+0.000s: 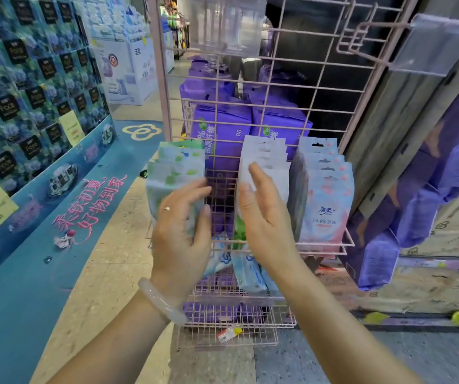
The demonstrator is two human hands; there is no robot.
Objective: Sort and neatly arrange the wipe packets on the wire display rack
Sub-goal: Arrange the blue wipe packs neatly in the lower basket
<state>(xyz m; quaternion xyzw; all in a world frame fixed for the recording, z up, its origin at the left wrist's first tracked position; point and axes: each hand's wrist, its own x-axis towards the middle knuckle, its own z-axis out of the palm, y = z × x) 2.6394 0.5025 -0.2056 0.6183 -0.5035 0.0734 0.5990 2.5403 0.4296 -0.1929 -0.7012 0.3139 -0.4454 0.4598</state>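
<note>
Your left hand (179, 217) grips the green packets (175, 173) while your right hand (261, 214) lies flat and open on the white stack (267, 159), so a hard push may topple it.

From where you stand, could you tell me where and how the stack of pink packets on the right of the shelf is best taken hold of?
Grip the pink packets across their upper edges, thumb in front and fingers behind, coming from the front and above. They stand upright in a row behind the wire shelf's low rail, and the white packets crowd their left side, so only the top is free.
</note>
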